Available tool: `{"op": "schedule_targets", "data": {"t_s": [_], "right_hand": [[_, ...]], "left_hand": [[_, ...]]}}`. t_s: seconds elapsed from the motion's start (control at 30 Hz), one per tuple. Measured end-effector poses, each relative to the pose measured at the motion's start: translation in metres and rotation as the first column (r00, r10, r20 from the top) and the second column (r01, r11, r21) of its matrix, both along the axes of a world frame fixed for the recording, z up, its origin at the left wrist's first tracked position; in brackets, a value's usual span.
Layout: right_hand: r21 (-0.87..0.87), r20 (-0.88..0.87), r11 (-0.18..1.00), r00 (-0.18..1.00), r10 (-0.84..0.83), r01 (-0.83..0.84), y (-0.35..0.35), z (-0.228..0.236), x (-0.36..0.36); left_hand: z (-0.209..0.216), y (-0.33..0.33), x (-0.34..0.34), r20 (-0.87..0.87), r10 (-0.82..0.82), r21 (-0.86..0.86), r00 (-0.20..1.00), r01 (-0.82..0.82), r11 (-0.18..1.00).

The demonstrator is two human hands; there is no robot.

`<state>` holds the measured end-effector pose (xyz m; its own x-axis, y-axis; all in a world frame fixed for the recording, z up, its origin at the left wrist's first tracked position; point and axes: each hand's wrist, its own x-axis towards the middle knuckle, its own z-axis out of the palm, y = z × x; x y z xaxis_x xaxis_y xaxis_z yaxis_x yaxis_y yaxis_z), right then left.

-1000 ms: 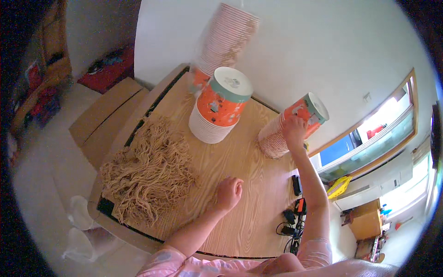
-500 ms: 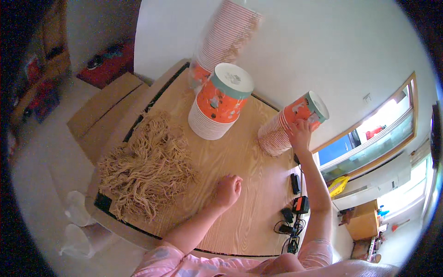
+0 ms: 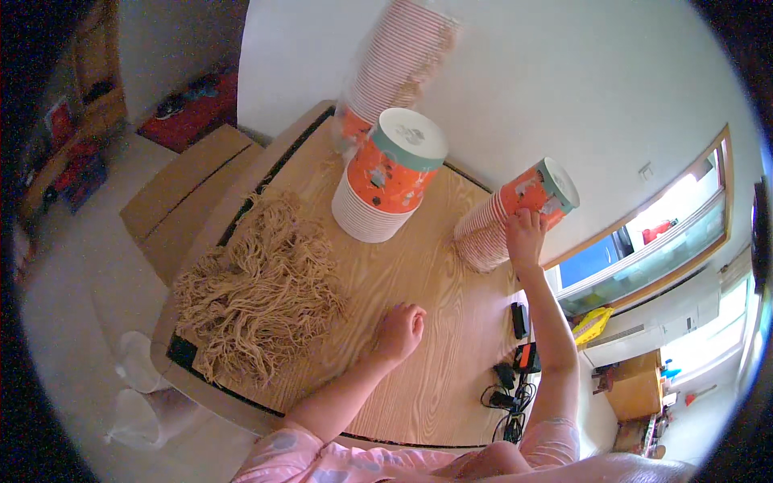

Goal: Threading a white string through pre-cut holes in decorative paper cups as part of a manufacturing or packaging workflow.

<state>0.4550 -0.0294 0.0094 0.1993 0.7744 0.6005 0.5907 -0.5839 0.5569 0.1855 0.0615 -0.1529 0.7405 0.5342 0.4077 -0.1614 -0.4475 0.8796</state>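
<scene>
My right hand [image 3: 525, 235] is at the near side of a tilted stack of paper cups [image 3: 527, 190] by the wall. Its fingers are curled against the orange, green-rimmed top cup. Beige strands show along the lower side of that stack. My left hand [image 3: 402, 332] rests on the wooden table [image 3: 439, 354], loosely closed, with nothing visible in it. A wider stack of upside-down orange paper tubs [image 3: 390, 177] stands beyond it. To its left lies a large tangled heap of beige yarn strands [image 3: 262, 298].
A tall plastic-wrapped cup stack [image 3: 398, 68] leans at the back against the white wall. Black adapters and cables [image 3: 509, 394] lie along the table's right edge. Left of the table are a cardboard box [image 3: 189, 189] and clear plastic bags [image 3: 145, 414] on the floor.
The whole view has shifted very slightly. My right hand stays at the cup stack, and my left hand keeps its place on the table.
</scene>
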Motion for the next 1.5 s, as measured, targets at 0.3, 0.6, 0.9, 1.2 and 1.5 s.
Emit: {"op": "schedule_targets", "data": {"t_s": [0.3, 0.6, 0.9, 1.2, 1.5], "right_hand": [[0.165, -0.11, 0.986, 0.994, -0.007, 0.025, 0.013, 0.013, 0.01], [0.032, -0.044, 0.999, 0.999, 0.012, -0.011, -0.01, 0.0, 0.002], [0.024, 0.01, 0.999, 0.999, 0.03, -0.03, -0.005, -0.003, -0.006], [0.13, -0.071, 0.991, 0.998, 0.002, 0.007, 0.005, -0.011, 0.018], [0.214, -0.113, 0.977, 0.993, 0.021, 0.003, -0.01, 0.003, -0.01]], "left_hand": [[-0.002, 0.0, 0.0, -0.011, -0.012, -0.04, 1.0, 0.012, 0.999], [-0.001, 0.001, 0.0, -0.004, -0.016, -0.011, 1.0, 0.016, 1.0], [-0.002, 0.0, 0.001, 0.017, 0.001, 0.004, 1.0, -0.001, 1.0], [0.001, -0.002, 0.002, 0.002, -0.016, -0.054, 1.0, 0.016, 0.998], [0.002, 0.001, 0.001, -0.014, -0.043, -0.066, 0.999, 0.042, 0.997]]}}
